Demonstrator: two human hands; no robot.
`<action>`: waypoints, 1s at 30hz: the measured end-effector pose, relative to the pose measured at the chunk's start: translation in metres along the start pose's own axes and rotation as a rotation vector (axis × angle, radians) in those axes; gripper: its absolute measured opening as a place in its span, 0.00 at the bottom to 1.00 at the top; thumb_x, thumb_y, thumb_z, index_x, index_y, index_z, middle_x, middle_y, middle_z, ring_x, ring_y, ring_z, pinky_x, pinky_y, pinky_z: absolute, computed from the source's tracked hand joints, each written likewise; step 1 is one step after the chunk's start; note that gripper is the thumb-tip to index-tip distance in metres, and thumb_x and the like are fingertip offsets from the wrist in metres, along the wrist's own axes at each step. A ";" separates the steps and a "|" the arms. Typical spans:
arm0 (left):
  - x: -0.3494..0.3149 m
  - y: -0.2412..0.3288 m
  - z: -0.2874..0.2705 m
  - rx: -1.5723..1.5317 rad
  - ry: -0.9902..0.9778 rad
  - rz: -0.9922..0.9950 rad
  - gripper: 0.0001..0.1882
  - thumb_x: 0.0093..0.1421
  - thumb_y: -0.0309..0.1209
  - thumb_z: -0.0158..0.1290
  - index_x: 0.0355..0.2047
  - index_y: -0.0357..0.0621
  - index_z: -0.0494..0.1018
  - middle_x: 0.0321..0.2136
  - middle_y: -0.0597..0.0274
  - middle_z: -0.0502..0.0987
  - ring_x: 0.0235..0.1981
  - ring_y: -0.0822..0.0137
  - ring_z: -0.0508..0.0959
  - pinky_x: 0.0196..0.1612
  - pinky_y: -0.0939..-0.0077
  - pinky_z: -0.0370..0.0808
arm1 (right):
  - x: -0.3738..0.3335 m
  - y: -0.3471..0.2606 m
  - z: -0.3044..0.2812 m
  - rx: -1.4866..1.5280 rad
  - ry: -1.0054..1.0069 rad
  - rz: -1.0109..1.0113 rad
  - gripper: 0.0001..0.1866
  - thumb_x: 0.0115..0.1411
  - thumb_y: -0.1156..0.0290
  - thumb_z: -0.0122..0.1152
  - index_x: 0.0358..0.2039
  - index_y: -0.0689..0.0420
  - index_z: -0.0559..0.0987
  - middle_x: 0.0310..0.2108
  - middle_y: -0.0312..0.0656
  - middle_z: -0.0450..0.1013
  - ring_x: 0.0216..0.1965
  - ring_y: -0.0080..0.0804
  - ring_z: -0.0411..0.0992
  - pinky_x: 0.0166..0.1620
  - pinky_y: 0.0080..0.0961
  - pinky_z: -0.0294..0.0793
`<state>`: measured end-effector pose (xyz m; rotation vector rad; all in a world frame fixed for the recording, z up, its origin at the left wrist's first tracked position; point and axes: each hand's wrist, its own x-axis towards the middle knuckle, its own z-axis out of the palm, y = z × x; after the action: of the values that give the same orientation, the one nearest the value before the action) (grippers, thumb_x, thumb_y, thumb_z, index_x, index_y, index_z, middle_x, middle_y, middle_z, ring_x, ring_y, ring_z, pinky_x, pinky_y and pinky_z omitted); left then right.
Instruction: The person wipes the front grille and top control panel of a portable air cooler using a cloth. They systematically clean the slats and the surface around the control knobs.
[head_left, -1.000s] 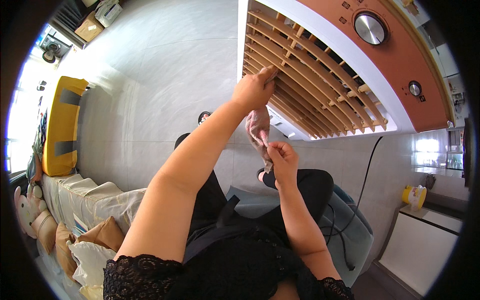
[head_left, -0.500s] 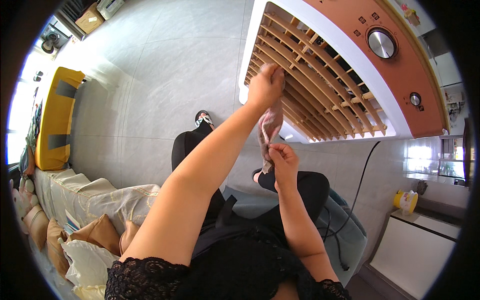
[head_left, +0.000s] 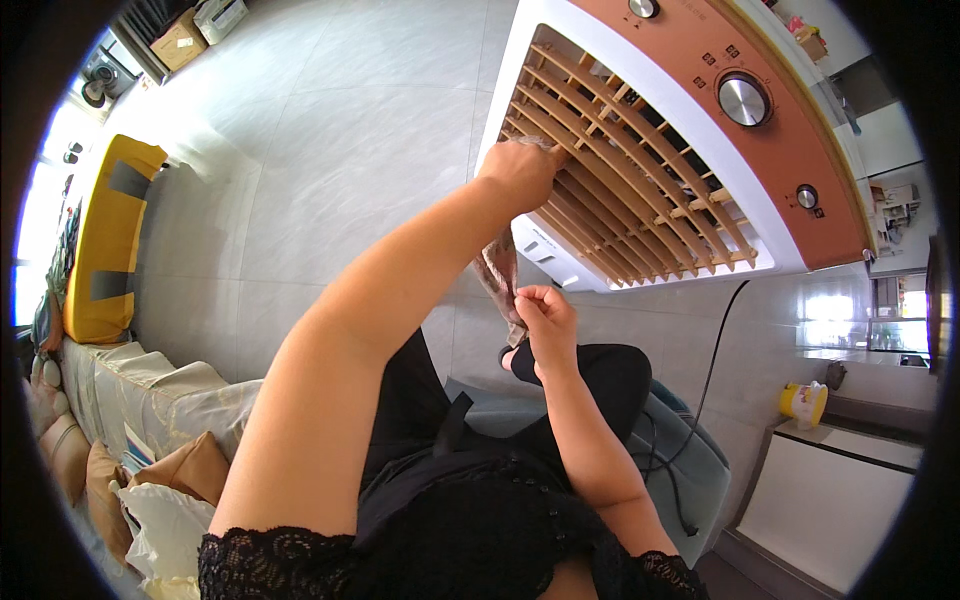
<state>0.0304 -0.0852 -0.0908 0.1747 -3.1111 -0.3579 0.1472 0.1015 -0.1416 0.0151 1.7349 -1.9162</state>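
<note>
A thin, dirty greyish-pink cloth (head_left: 499, 268) hangs twisted between my two hands. My left hand (head_left: 520, 175) is closed round its upper part, fingers pressed to the tan slats of a louvred grille (head_left: 625, 170) at its left edge; the fingertips are partly hidden. Lower down, my right hand (head_left: 550, 322) pinches the cloth near its bottom end, apart from the grille. The grille sits in the white frame of an air cooler (head_left: 770, 215), whose copper-coloured panel carries a large silver knob (head_left: 744, 99) and smaller ones.
A black cord (head_left: 716, 385) runs down from the cooler to a blue-grey seat (head_left: 705, 480) under me. On the left are a covered sofa (head_left: 165, 385) with cushions and a yellow panel (head_left: 112, 240). A yellow tub (head_left: 803, 403) stands on a white cabinet (head_left: 830, 490) at right.
My left hand has moved slightly left and down, its fingers now bent against the slats. My right hand and the cloth have shifted left. The cooler appears slightly lower in view.
</note>
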 end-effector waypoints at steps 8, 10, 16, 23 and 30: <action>-0.006 -0.001 -0.006 -1.418 0.622 -0.463 0.18 0.59 0.36 0.48 0.44 0.38 0.76 0.33 0.43 0.80 0.37 0.49 0.81 0.42 0.62 0.76 | -0.006 0.000 -0.022 0.010 0.071 -0.006 0.06 0.60 0.79 0.56 0.38 0.64 0.75 0.29 0.36 0.73 0.28 0.18 0.72 0.31 0.13 0.69; 0.012 0.002 0.013 -1.384 0.621 -0.529 0.19 0.60 0.37 0.48 0.45 0.37 0.75 0.35 0.41 0.79 0.39 0.47 0.80 0.44 0.61 0.75 | -0.005 -0.007 -0.015 0.070 0.054 -0.036 0.06 0.60 0.79 0.55 0.38 0.63 0.75 0.29 0.36 0.73 0.28 0.18 0.72 0.31 0.14 0.70; 0.012 0.020 -0.002 -0.534 0.393 -0.292 0.18 0.57 0.36 0.45 0.46 0.42 0.72 0.36 0.39 0.78 0.39 0.40 0.78 0.44 0.51 0.75 | -0.002 -0.018 -0.012 0.155 0.047 -0.045 0.06 0.60 0.79 0.57 0.38 0.63 0.75 0.28 0.35 0.73 0.28 0.16 0.72 0.30 0.14 0.69; -0.007 0.019 -0.002 -0.581 0.230 -0.088 0.22 0.55 0.36 0.47 0.50 0.48 0.70 0.34 0.40 0.79 0.37 0.41 0.79 0.44 0.51 0.75 | -0.002 -0.008 -0.007 0.112 0.027 -0.020 0.05 0.60 0.77 0.58 0.37 0.62 0.76 0.26 0.34 0.73 0.24 0.15 0.69 0.25 0.12 0.65; 0.019 0.006 -0.006 -0.469 0.096 -0.069 0.19 0.56 0.35 0.48 0.49 0.53 0.72 0.35 0.48 0.80 0.37 0.49 0.80 0.40 0.56 0.76 | -0.013 -0.009 -0.015 0.088 0.060 -0.007 0.06 0.60 0.75 0.58 0.38 0.62 0.76 0.28 0.35 0.73 0.25 0.16 0.70 0.25 0.13 0.68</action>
<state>0.0114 -0.0827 -0.0839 0.2813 -2.8307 -1.0255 0.1491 0.1207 -0.1314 0.1005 1.6894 -2.0147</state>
